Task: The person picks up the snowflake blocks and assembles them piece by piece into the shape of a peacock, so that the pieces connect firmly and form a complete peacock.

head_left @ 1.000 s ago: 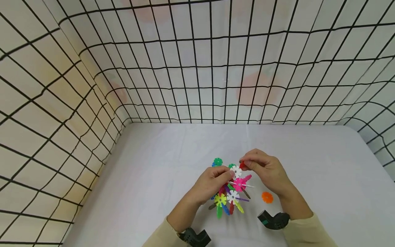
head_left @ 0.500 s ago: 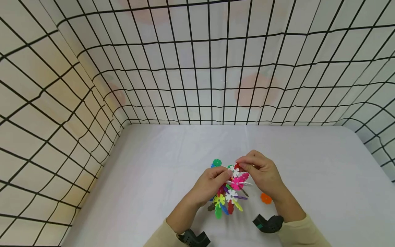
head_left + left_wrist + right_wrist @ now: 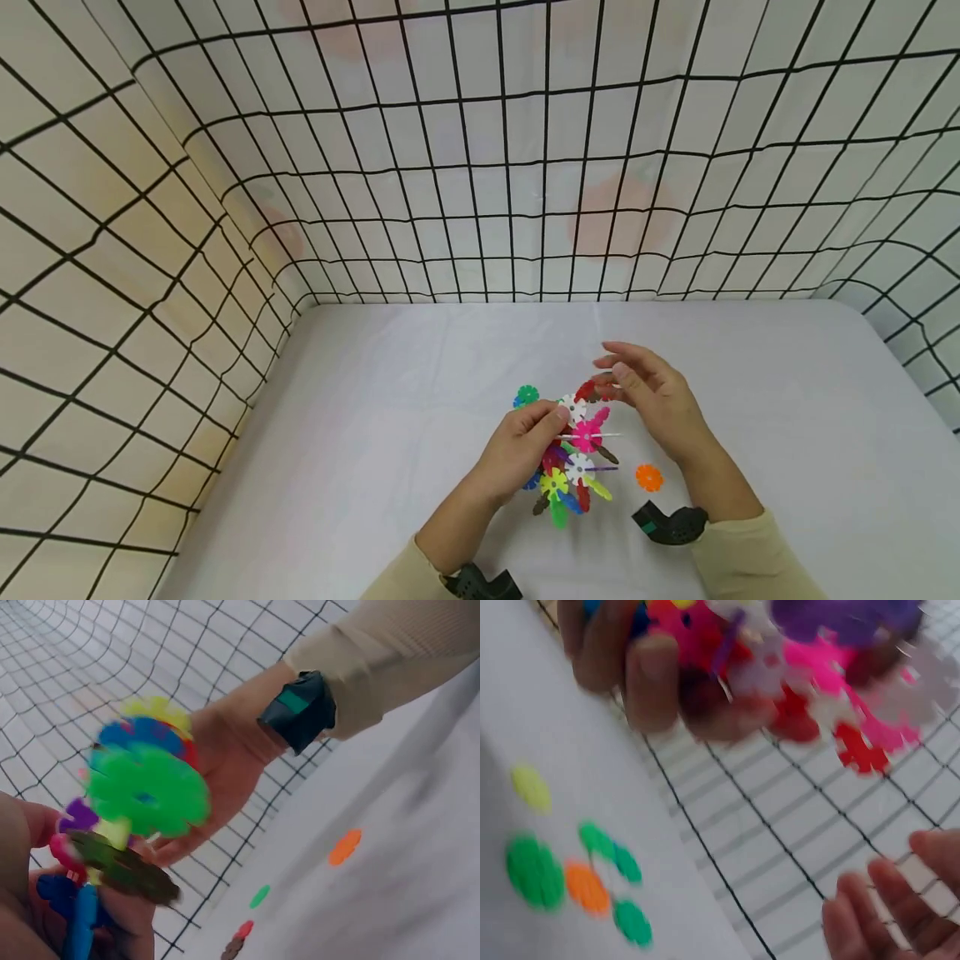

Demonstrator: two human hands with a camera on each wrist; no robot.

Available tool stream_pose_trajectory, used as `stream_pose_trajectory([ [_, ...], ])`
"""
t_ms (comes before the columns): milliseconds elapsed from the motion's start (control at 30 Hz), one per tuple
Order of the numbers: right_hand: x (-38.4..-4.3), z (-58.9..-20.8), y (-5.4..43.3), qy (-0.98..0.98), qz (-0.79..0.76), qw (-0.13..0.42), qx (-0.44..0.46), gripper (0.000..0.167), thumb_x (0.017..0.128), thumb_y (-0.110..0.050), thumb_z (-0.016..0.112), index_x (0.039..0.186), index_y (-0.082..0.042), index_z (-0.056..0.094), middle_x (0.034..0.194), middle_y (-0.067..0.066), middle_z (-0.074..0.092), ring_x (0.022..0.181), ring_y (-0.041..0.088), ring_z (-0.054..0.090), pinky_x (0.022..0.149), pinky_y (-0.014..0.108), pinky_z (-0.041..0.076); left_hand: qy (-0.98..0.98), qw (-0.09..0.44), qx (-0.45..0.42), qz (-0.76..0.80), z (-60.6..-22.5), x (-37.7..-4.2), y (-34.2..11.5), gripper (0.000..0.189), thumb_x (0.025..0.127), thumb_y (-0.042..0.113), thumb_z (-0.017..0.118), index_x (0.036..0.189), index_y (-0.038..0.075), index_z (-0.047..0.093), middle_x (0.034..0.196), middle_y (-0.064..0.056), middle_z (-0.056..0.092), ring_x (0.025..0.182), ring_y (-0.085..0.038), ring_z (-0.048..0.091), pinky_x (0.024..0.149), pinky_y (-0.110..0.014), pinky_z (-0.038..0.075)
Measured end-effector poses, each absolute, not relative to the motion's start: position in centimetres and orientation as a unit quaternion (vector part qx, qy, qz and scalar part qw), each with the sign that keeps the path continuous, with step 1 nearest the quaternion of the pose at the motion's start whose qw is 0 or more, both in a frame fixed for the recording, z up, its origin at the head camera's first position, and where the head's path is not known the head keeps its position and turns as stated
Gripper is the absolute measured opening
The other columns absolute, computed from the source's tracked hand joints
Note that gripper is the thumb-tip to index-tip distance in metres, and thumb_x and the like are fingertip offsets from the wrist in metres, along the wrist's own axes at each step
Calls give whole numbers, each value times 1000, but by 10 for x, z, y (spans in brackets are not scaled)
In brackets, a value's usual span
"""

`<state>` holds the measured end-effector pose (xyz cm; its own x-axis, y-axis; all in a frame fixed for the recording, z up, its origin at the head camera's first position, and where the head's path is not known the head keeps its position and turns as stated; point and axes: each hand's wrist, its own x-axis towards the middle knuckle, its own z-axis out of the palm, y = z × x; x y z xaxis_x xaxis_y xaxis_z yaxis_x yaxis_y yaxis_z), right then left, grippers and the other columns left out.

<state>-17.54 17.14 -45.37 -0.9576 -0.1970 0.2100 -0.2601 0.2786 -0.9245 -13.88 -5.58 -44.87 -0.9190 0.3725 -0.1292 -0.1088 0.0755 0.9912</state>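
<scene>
My left hand (image 3: 521,446) grips a many-coloured cluster of notched plastic snowflake discs (image 3: 555,483), slotted into one another at varied angles. Thumb and fingers close on its upper left part. A red disc (image 3: 585,390) sticks out at the cluster's top beside a white disc (image 3: 574,408). Just right of that red disc is my right hand (image 3: 660,400), its fingers loosely spread. In the right wrist view the right hand's fingers (image 3: 900,915) hold nothing and stand apart from the cluster. A big green disc (image 3: 146,791) faces the left wrist camera.
A loose orange disc (image 3: 648,477) lies on the white table (image 3: 390,400) below my right hand. Several other loose discs show in the right wrist view, among them a green disc (image 3: 535,871) and a yellow disc (image 3: 531,787). Black wire mesh (image 3: 480,192) walls the table's back and sides.
My right hand brought the pinched red disc to the cluster's top, then let it go and drew back up and right with fingers spread. The cluster has turned slightly in my left hand.
</scene>
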Motion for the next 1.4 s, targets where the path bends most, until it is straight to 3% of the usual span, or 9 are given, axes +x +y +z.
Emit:
stream_pose_trajectory([
  [100,-181,-458,184,-867,496,33,46,40,109,-34,47,139,-11,60,131,11,67,113,21,69,95,30,58,715,168,85,674,-450,-139,-56,35,106,38,52,113,9,70,102,-9,71,80,-9,67,72,-19,57],
  [233,-188,-475,198,-931,362,-5,-35,43,105,-31,52,141,-8,57,140,27,53,117,45,58,95,63,52,709,168,92,678,-452,-141,-57,35,106,36,52,113,7,69,102,-13,71,78,-8,67,71,-18,56],
  [400,-193,-502,202,-957,279,-36,-72,57,102,-32,58,149,-1,45,140,39,39,115,57,55,94,69,50,703,168,107,683,-452,-143,-58,33,105,33,57,116,5,68,108,-21,68,83,-7,66,74,-18,56],
  [533,-194,-509,201,-959,275,-17,-70,47,101,-29,60,137,2,54,133,37,45,111,53,56,89,64,53,703,170,113,682,-452,-143,-57,32,104,33,59,119,5,68,111,-21,67,87,-7,65,76,-17,54],
  [700,-193,-504,203,-944,324,-23,-54,32,99,-22,63,122,-1,59,119,25,62,100,39,59,82,52,53,722,158,117,664,-452,-142,-57,29,104,32,59,116,8,68,108,-21,67,83,-7,64,73,-18,54],
  [900,-189,-483,199,-918,395,-13,-11,28,104,-28,58,124,-9,65,114,15,70,99,26,65,79,31,54,772,127,127,609,-452,-139,-57,23,103,34,59,110,14,69,93,-2,62,75,-5,55,62,-17,46],
  [1067,-178,-456,192,-847,520,27,105,25,104,-22,60,119,-4,69,103,5,74,89,10,72,80,17,58,781,121,137,597,-452,-138,-56,22,103,33,58,109,14,68,89,2,60,72,-4,55,60,-17,46],
  [1233,-173,-443,188,-773,600,41,201,18,101,-1,59,114,8,68,97,-13,73,83,4,73,81,17,59,782,134,161,587,-451,-137,-56,21,102,32,58,102,13,68,81,4,59,65,-2,53,57,-17,45],
  [1400,-174,-442,185,-741,619,-6,262,18,101,4,55,112,12,66,101,-12,74,85,11,74,82,21,61,786,144,195,569,-450,-137,-57,21,101,29,61,98,10,69,75,4,57,61,-1,50,55,-16,43],
])
